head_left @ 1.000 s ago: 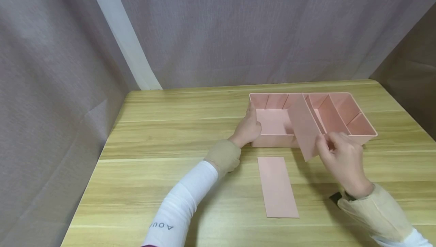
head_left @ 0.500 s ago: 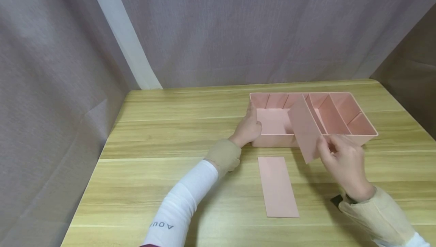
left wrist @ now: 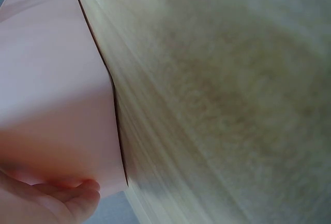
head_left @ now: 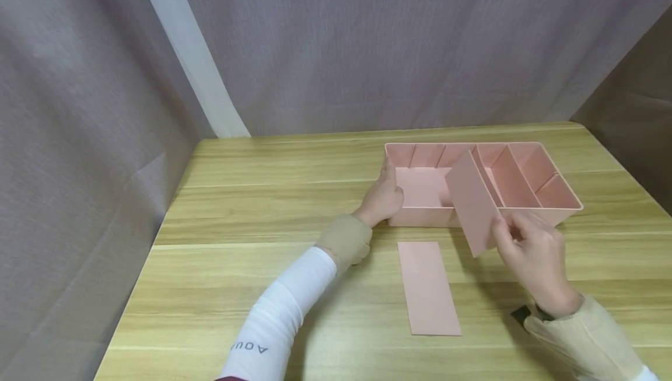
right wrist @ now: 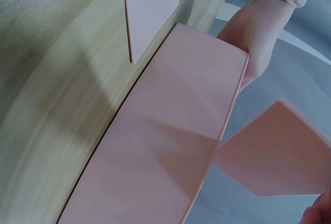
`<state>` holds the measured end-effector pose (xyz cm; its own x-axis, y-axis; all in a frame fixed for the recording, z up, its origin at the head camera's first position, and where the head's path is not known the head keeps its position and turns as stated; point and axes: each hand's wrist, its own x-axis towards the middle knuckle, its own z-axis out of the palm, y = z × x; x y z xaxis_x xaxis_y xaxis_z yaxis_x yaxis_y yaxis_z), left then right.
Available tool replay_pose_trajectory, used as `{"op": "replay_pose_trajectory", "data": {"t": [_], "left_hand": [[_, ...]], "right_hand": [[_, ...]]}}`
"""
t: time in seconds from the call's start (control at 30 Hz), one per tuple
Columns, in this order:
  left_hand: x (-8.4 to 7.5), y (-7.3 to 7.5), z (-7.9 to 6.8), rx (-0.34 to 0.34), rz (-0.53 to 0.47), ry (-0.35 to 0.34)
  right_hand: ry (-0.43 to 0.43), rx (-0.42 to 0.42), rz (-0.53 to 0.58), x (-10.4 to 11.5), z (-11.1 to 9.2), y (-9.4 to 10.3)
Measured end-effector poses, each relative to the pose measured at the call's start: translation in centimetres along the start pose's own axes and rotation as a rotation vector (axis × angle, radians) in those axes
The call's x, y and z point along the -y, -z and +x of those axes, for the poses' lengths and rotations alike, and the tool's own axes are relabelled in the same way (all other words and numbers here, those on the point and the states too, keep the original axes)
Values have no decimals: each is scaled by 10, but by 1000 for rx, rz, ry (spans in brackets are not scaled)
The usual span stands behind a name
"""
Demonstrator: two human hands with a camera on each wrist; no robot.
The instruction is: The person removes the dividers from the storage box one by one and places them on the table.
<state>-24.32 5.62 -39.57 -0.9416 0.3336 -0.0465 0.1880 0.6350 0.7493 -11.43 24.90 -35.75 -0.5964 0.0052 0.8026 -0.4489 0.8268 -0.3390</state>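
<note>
The pink organizer box (head_left: 422, 217) stands on the table with its long side toward me. At its left end my left hand (head_left: 382, 199) grips the end wall, with the thumb at the rim. My right hand (head_left: 532, 255) pinches a thin pink divider (head_left: 471, 203) by its right edge. That divider slants above the box, its near corner jutting past the front rim. In the right wrist view the divider (right wrist: 279, 154) shows beyond the box's front wall (right wrist: 155, 125); only a bit of the right fingers (right wrist: 318, 213) appears there.
Another flat pink divider (head_left: 429, 289) lies on the wooden table (head_left: 236, 206) in front of the box. Upright dividers (head_left: 517, 177) part the box's right half. A grey curtain (head_left: 367, 48) hangs behind the table. A small dark piece (head_left: 521, 314) shows by the right wrist.
My right hand has drawn the divider slightly up and toward me, so its far end has come away from the back rim. The left hand and the box have stayed put.
</note>
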Motion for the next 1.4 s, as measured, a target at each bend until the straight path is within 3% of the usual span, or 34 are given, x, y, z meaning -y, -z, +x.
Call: {"op": "replay_pose_trajectory", "data": {"t": [1.4], "left_hand": [[2, -1, 1, -9, 4, -15]], "right_hand": [[-10, -26, 54, 4, -14, 9]]}}
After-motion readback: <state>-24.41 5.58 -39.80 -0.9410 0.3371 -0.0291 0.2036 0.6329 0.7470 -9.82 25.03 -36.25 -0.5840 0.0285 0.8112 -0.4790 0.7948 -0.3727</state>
